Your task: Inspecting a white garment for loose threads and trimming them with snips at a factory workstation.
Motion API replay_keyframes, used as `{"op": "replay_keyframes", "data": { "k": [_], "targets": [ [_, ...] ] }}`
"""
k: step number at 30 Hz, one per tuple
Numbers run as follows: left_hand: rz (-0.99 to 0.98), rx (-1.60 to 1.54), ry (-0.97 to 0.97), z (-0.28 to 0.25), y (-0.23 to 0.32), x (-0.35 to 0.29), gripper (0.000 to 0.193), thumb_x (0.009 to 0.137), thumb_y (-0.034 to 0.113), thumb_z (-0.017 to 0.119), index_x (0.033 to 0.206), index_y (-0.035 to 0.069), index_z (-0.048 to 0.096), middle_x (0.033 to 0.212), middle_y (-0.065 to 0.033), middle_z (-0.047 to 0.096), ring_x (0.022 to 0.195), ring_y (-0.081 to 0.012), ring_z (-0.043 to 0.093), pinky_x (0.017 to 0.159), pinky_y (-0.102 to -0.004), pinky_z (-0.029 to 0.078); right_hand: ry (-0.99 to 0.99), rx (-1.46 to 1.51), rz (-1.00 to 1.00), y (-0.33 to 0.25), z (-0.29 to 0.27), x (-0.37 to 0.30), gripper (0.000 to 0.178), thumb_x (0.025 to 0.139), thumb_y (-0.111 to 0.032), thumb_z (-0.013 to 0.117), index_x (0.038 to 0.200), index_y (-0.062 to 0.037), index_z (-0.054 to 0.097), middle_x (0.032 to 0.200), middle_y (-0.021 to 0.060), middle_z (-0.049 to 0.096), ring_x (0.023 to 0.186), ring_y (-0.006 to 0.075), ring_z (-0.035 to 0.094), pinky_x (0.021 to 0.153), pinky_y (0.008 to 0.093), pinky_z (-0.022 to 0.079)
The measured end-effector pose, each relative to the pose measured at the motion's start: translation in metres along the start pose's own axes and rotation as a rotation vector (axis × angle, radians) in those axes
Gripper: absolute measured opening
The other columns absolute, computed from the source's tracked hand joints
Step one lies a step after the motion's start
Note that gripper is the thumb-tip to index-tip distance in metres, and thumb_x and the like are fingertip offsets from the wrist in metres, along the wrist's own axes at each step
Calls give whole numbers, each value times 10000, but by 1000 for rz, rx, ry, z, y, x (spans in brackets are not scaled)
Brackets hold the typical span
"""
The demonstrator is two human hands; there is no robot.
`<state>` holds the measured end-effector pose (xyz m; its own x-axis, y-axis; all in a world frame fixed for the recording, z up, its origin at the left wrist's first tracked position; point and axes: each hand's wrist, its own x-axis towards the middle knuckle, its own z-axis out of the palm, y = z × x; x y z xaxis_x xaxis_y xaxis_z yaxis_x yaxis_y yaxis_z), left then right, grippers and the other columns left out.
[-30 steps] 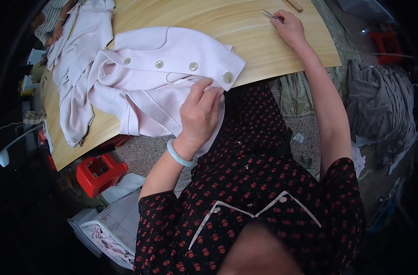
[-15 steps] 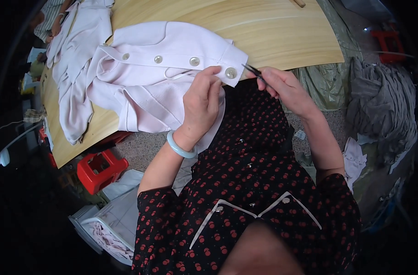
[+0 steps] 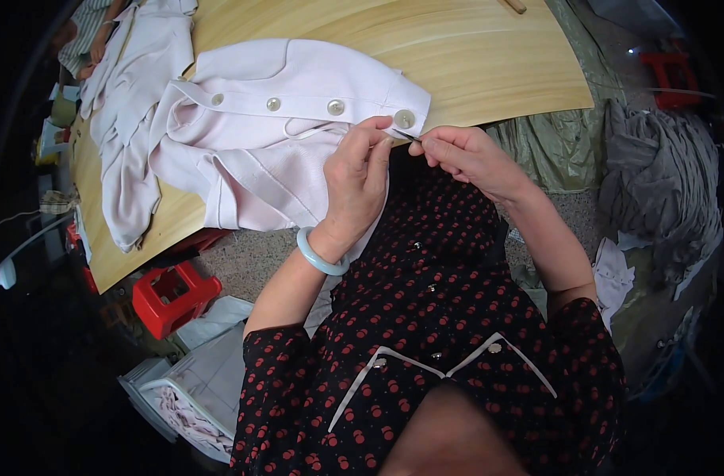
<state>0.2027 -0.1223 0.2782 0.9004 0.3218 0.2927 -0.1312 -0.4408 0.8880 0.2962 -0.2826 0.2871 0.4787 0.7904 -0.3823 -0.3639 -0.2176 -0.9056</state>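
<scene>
A pale pink cardigan [image 3: 243, 131] lies on the wooden table, its band of several round buttons running toward me. My left hand [image 3: 356, 178], with a pale bangle round the wrist, is closed on the cardigan's front edge, thumb and index finger pinching just beside the largest button [image 3: 404, 119]. From the right, my right hand [image 3: 469, 159] grips small dark thread snips [image 3: 407, 136], their tips pointing at the cloth by the left fingertips. Whether the tips touch the cloth or a thread, I cannot tell.
More pale pink cloth [image 3: 128, 119] hangs over the table [image 3: 457, 55] at the left. A person's hand [image 3: 98, 49] shows at the far left. Red stools [image 3: 172, 297] stand below; a white bin [image 3: 199, 397] holds cloth. Grey fabric [image 3: 663, 182] is heaped at the right.
My right hand has moved left and down, bringing the snips from right of the large button to the cloth edge below it. My left hand has shifted slightly right.
</scene>
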Motion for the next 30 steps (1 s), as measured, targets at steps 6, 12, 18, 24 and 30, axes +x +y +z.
{"op": "replay_keyframes", "data": {
  "k": [6, 12, 18, 24, 30],
  "targets": [
    [39, 70, -27, -2, 4, 3, 38, 793, -32, 542, 795, -4, 517, 959, -147, 602, 600, -208, 528, 542, -277, 422, 63, -86, -50, 1, -1, 5, 250, 890, -264, 510, 966, -54, 623, 695, -74, 488, 556, -6, 368, 481, 136, 285],
    [52, 96, -31, -5, 7, 0, 36, 781, -35, 547, 801, -9, 532, 967, -167, 589, 718, -286, 585, 604, -314, 453, 88, -168, -67, 0, 3, 8, 222, 888, -236, 520, 953, -51, 625, 697, -75, 498, 554, -13, 377, 475, 138, 283],
    [167, 118, -10, -1, 4, -12, 72, 782, -16, 560, 840, 1, 522, 1088, -170, 530, 784, -313, 584, 637, -329, 471, 87, -77, -60, -1, 0, -1, 209, 901, -222, 498, 945, -53, 614, 676, -85, 471, 524, -27, 333, 448, 128, 230],
    [77, 264, -399, -8, -13, -44, 117, 776, -23, 566, 880, 13, 526, 1020, -153, 503, 790, -271, 590, 651, -325, 480, 167, 79, -46, 6, -15, 0, 262, 923, -262, 445, 967, -45, 584, 731, -59, 494, 514, -11, 329, 444, 137, 244],
    [-425, -62, -307, 5, -11, -39, 193, 831, 154, 586, 975, 30, 555, 793, -43, 580, 640, -120, 553, 563, -226, 441, 409, 86, -88, 7, -9, 10, 241, 887, -246, 526, 1012, -41, 540, 749, -50, 507, 480, -11, 310, 414, 150, 230]
  ]
}}
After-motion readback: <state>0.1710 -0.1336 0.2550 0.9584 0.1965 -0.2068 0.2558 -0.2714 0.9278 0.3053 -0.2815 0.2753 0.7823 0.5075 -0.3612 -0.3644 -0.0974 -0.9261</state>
